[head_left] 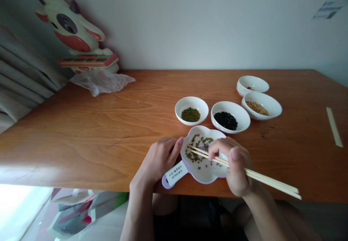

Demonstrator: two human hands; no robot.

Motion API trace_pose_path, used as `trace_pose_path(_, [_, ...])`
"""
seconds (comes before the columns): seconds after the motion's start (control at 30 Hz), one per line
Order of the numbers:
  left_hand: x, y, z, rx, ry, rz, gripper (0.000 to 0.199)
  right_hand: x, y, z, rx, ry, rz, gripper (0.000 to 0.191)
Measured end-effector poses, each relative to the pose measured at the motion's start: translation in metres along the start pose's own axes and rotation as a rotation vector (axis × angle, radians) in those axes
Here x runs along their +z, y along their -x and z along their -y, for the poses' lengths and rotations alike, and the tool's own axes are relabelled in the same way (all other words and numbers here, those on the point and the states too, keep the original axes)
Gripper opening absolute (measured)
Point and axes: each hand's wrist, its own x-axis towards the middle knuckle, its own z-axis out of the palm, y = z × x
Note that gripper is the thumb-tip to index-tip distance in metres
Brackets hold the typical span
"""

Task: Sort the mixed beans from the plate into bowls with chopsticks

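Observation:
My right hand [236, 165] grips a pair of light wooden chopsticks [265, 177], whose tips reach down among green beans on the left side of a flower-shaped plate [208, 175]. The plate is white with a purple rim, and its labelled handle [176, 174] points to the lower left. Fingers curled, my left hand [165, 157] rests at the plate's left edge; whether it holds the rim is unclear. Behind the plate stand a white bowl [178, 107] of green beans [190, 114] and a white bowl [244, 116] of black beans [226, 120].
Back right, a white bowl [276, 108] of tan pieces touches another bowl [261, 83] with a few reddish bits. A pale strip [334, 127] lies far right. Back left are a cow toy [78, 34] and a clear plastic bag [104, 83]. The table's front edge is near my forearms.

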Motion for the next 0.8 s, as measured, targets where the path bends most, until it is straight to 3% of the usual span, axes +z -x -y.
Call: trace_pose_path(0.8, [0.0,-0.0009,-0.0016,0.015,-0.003,-0.025,0.05,-0.0007,0.0006,-0.0015,-0.042,-0.011,-0.046,0.068])
